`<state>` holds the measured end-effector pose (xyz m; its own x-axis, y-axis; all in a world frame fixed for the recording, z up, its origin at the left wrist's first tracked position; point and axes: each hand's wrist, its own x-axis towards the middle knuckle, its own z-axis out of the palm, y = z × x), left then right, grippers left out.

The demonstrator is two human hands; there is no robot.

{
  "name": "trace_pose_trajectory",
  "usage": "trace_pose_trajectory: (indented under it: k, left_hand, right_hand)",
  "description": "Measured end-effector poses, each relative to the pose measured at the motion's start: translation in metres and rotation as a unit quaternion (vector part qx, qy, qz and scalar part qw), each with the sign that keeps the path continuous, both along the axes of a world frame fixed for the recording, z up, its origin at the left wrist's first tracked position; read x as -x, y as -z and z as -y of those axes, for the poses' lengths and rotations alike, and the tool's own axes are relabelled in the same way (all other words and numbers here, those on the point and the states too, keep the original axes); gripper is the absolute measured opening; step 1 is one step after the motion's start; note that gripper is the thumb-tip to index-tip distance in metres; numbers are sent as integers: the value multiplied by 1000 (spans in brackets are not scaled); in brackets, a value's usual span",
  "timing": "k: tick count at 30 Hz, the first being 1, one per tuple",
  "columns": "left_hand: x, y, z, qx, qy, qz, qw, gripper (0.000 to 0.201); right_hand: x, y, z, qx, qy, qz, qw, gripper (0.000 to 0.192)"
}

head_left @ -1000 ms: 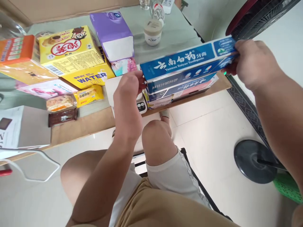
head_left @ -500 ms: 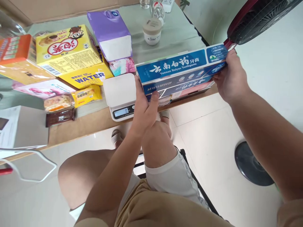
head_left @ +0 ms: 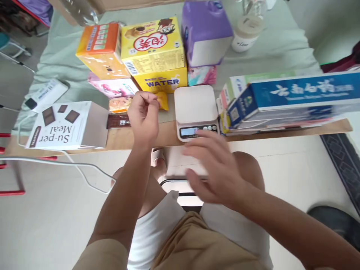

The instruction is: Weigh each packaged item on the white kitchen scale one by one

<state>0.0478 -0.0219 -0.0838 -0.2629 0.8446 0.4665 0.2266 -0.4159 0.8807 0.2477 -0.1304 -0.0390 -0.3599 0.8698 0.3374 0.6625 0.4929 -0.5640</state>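
My left hand (head_left: pixel 144 118) is closed in a pinch at the left end of a small yellow snack packet (head_left: pixel 163 100), hiding part of it. Just left of that hand lie a wrapped pastry (head_left: pixel 119 104) and a dark brown snack bar (head_left: pixel 118 121). My right hand (head_left: pixel 216 168), blurred and with fingers spread, hovers over the table's front edge, holding nothing. Beyond its fingertips stands a white kitchen scale (head_left: pixel 195 105) with a bare platform and a lit display. Blue toothpaste boxes (head_left: pixel 303 90) rest on a stack right of the scale.
Behind are a yellow puff box (head_left: pixel 153 45), an orange pack (head_left: pixel 101 50), a purple tissue pack (head_left: pixel 206 33) and a cream jar (head_left: pixel 246 33). A white Su-per Meal box (head_left: pixel 67 125) sits left, with a white cable (head_left: pixel 70 163) hanging before the table.
Both hands have let go of the toothpaste box, which now lies on the right stack. My left hand has moved left to the yellow packet; my right hand has come back before the scale.
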Motion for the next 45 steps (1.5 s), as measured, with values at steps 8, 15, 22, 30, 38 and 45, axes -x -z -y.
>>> trace_pose_trajectory:
  k: [8, 15, 22, 30, 38, 45]
  left_hand:
    - [60, 8, 5, 67, -56, 31, 996, 32]
    - [68, 0, 3, 113, -61, 62, 990, 28]
    - [63, -2, 3, 108, -76, 98, 986, 28]
    - [33, -1, 3, 21, -68, 116, 991, 28]
    - [6, -3, 2, 17, -25, 109, 994, 32]
    - [-10, 8, -6, 61, 31, 125, 990, 48]
  right_hand:
    - [117, 25, -115, 105, -7, 152, 983, 55]
    - [147, 36, -128, 91, 16, 236, 967, 53]
    - [129, 27, -118, 79, 44, 243, 966, 39]
    - [90, -16, -74, -9, 123, 128, 984, 39]
    - [58, -12, -95, 111, 212, 253, 937, 47]
    - [27, 8, -66, -137, 162, 23, 977, 38]
